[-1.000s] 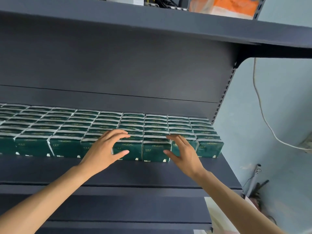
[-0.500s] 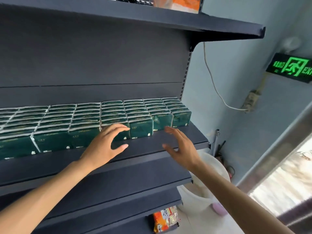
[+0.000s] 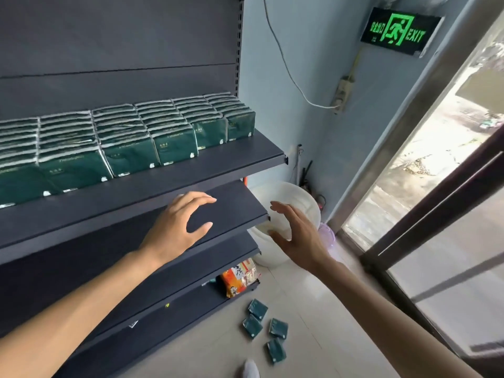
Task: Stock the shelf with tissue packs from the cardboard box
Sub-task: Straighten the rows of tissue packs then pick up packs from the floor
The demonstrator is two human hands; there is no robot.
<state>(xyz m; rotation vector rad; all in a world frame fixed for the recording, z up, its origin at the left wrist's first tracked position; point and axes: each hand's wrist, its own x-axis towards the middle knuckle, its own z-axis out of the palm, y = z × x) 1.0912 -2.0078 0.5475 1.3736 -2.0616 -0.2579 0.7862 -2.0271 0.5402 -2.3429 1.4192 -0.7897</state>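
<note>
Rows of dark green tissue packs [image 3: 128, 143] fill the grey shelf [image 3: 191, 175] from its back to near its front edge. My left hand [image 3: 177, 227] hovers open in front of the lower shelf, fingers spread, holding nothing. To its right my right hand [image 3: 297, 236] is open too, apart from the shelf and empty. Several loose green tissue packs [image 3: 266, 328] lie on the floor below. No cardboard box is in view.
A white bucket [image 3: 302, 203] stands on the floor by the shelf's right end. An orange snack bag [image 3: 238, 276] sits on the bottom shelf. A glass door frame [image 3: 425, 219] runs along the right. A green exit sign [image 3: 401, 31] hangs on the wall.
Both hands have come off the front row of packs and drawn back and down. My view has swung right and down, so the floor, bucket and door now show.
</note>
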